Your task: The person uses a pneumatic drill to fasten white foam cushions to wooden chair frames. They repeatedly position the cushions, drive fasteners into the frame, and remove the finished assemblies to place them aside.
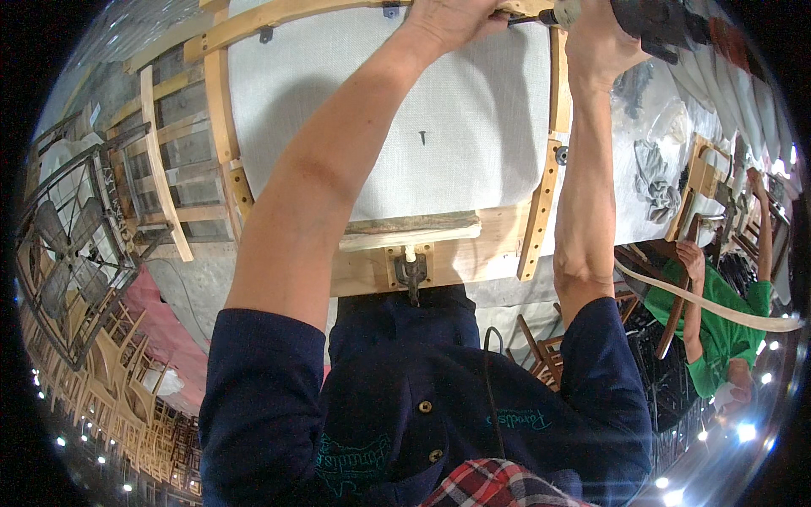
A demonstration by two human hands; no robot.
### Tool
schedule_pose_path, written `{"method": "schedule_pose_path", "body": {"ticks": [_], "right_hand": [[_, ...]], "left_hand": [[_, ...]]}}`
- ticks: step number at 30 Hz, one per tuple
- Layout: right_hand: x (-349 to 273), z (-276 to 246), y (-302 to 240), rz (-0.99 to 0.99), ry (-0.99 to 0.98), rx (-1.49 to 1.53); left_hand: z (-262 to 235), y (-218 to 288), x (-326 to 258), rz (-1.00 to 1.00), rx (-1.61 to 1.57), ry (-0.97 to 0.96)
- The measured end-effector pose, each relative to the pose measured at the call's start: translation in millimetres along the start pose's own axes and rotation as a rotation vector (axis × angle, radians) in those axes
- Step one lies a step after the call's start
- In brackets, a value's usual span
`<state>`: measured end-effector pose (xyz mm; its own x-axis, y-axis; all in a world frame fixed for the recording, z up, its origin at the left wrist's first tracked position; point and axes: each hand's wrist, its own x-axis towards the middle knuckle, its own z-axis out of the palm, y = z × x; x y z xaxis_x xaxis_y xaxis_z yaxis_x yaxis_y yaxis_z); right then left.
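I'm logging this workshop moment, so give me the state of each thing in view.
Power drill: gripped by the right hand, bit at the wooden frame.
Left hand: pressed on the frame's top rail.
White fabric panel: stretched flat in the frame.
Loose screw: lying on the fabric.
Metal clamp: fixed at the lower rail.

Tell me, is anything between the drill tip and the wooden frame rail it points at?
Nothing visible. The power drill in the right hand points its bit straight at the wooden rail, beside the left hand gripping it.

We see stacked wooden chair frames (101, 397) at left, a wire fan guard (72, 253), pink sheeting (173, 334), and bright ceiling lights (748, 431) along the rim.
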<state>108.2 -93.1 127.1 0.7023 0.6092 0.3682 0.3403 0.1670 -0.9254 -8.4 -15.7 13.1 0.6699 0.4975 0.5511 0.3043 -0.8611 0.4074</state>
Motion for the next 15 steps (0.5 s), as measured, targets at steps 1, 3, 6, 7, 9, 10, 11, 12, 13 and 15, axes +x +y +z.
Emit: {"method": "schedule_pose_path", "body": {"ticks": [1, 3, 6, 7, 9, 10, 11, 12, 13, 15], "right_hand": [[-0.3, -0.1, -1.4, 0.022, -0.007, 0.025], [0.6, -1.0, 5.0, -0.072, -0.024, 0.036], [0.7, -11.0, 9.4, -0.098, -0.049, -0.034], [2.4, -11.5, 7.5, -0.088, -0.069, -0.054], [14.2, -25.4, 6.0, -0.735, -0.096, -0.621], [7.4, -26.1, 8.9, -0.484, -0.099, -0.397], [-0.7, -27.6, 13.3, -0.249, -0.047, -0.154], [-0.8, -45.5, 5.6, -0.489, -0.156, -0.436], [-1.8, -60.3, -2.2, -0.76, -0.219, -0.666], [-21.8, -72.3, -8.4, -0.426, -0.189, -0.174]], "left_hand": [[-0.1, -0.1, 0.3, -0.002, 0.003, -0.005], [0.1, 0.6, 0.5, 0.0, 0.004, -0.01], [5.5, 3.0, 2.3, 0.015, -0.009, -0.025], [3.3, 0.6, 2.4, 0.013, 0.004, -0.029], [1.4, -3.7, -1.6, 0.013, -0.013, -0.003], [0.4, -5.0, -1.9, 0.019, -0.026, 0.013], [0.3, -2.7, -1.4, 0.045, -0.02, 0.069], [0.5, 1.1, 0.8, 0.071, -0.013, 0.125], [-2.6, 2.0, -3.8, 0.086, 0.004, 0.174], [-15.0, 10.3, -18.6, -0.029, -0.157, 0.159]]}}
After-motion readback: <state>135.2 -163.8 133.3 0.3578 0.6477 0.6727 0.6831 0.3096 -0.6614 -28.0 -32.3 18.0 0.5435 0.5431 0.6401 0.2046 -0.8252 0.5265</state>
